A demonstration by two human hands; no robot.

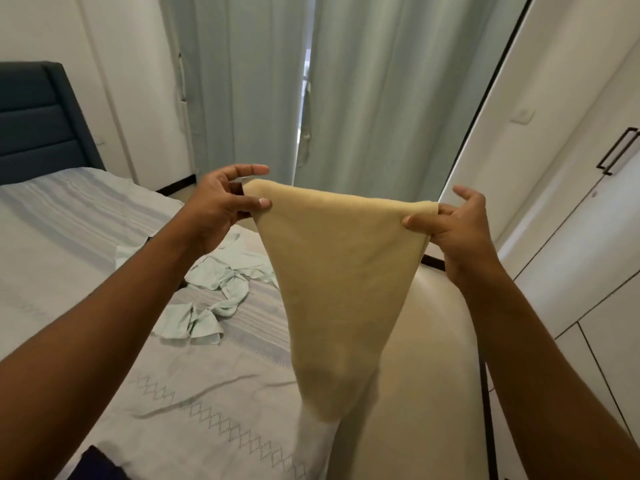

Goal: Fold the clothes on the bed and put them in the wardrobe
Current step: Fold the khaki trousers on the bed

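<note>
Two bare hands hold a pale yellow cloth [341, 271] up in the air betw. bed [86, 271] and wardrobe [588, 237]. Left hand [221, 206] pinches the cloth's upper left corner, thumb on the near side, fingers curled behind; right hand [453, 223] pinches the upper right corner w/ thumb and fingertips. Top edge is stretched betw. the two grips, and the cloth hangs down in a narrowing shape over the bed's edge and the floor. On the bedspread, left of the cloth, lies a crumpled mint-green garment [214, 289], apart from both hands. Wardrobe doors on the right are shut, w/ a dark handle [620, 150]. Grey-green curtains [363, 81] hang behind; a dark blue headboard [38, 123] stands far left.
</note>
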